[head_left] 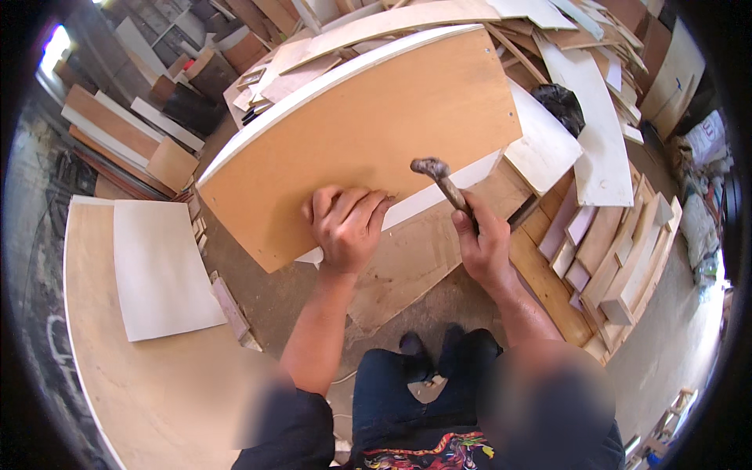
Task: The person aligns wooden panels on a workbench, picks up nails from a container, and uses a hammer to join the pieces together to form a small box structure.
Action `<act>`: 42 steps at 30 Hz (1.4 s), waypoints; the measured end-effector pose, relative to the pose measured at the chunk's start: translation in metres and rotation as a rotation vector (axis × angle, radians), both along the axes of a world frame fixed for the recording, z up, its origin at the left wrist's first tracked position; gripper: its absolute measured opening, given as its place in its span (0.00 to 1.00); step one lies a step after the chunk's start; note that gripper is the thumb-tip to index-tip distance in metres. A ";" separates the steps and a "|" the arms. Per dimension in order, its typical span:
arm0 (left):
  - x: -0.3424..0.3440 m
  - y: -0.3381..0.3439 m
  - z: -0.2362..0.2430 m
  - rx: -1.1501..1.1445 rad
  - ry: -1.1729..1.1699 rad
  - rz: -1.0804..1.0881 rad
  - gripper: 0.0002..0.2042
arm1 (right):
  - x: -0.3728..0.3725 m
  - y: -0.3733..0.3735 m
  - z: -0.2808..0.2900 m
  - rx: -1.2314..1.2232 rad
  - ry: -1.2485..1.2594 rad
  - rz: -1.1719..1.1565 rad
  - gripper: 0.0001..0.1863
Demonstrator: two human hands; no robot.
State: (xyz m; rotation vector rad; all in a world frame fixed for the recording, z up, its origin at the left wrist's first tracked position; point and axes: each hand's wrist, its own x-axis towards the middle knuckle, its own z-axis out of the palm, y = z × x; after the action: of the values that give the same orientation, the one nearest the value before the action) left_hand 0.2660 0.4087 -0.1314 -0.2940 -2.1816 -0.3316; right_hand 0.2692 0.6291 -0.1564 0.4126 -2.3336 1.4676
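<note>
The large tan panel (384, 125) lies straight ahead of the hands, above a brown surface (415, 270), its long axis slanting from near left to far right. The left hand (343, 225) is the nearer, at the panel's near edge with fingers curled and tips drawn close together; whether they pinch something small I cannot tell. The right hand (487, 241) is wrapped tightly round a hammer (447, 185), its head just right of the left fingertips.

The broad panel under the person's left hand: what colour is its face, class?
The panel has an orange-tan face, seen best in the head view.
</note>
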 end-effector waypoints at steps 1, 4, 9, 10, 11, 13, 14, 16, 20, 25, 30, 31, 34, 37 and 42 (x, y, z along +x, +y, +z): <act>0.000 -0.001 0.001 -0.005 0.025 0.012 0.05 | -0.004 -0.003 0.004 -0.030 -0.020 0.038 0.14; 0.000 -0.003 0.000 0.011 0.042 -0.021 0.04 | -0.018 -0.006 0.006 -0.022 0.043 0.105 0.12; -0.007 -0.007 0.000 -0.017 0.034 -0.093 0.03 | -0.040 -0.004 -0.001 -0.094 0.081 0.167 0.13; -0.009 -0.007 0.001 -0.023 0.063 -0.093 0.03 | -0.044 -0.003 -0.003 -0.096 0.111 0.168 0.13; -0.012 -0.007 0.001 0.011 0.012 -0.117 0.04 | -0.049 -0.001 -0.005 -0.101 0.132 0.186 0.13; -0.018 -0.009 0.003 0.046 -0.026 -0.147 0.09 | -0.055 -0.002 -0.004 -0.079 0.143 0.196 0.15; -0.018 -0.012 0.004 0.040 -0.003 -0.141 0.09 | -0.058 -0.005 -0.005 -0.082 0.167 0.204 0.15; -0.021 -0.016 0.006 -0.003 -0.011 -0.141 0.11 | -0.066 -0.005 -0.007 -0.044 0.123 0.204 0.16; -0.023 -0.014 0.002 0.032 -0.001 -0.114 0.13 | -0.085 -0.003 -0.023 -0.060 0.168 0.269 0.17; -0.022 -0.017 -0.007 0.077 0.035 -0.121 0.14 | -0.078 -0.003 -0.029 -0.065 0.175 0.284 0.18; -0.017 -0.010 -0.003 0.063 -0.033 -0.081 0.15 | -0.073 0.001 -0.030 -0.060 0.165 0.277 0.19; -0.017 -0.010 -0.002 0.107 -0.087 -0.072 0.16 | -0.069 0.002 -0.028 -0.063 0.174 0.285 0.19; -0.022 -0.016 -0.007 0.081 -0.031 -0.069 0.16 | -0.054 0.003 -0.020 -0.040 0.199 0.302 0.19; -0.020 -0.013 -0.008 0.036 0.053 -0.052 0.16 | -0.041 0.007 -0.013 0.021 0.251 0.297 0.19; -0.022 -0.012 -0.009 0.038 0.045 -0.042 0.16 | -0.041 0.014 -0.001 0.072 0.363 0.264 0.17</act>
State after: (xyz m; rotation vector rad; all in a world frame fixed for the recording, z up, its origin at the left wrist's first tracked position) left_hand 0.2438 0.3964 -0.1400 -0.3231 -2.1247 -0.3862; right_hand 0.2283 0.6427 -0.1575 0.9521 -2.1022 1.2879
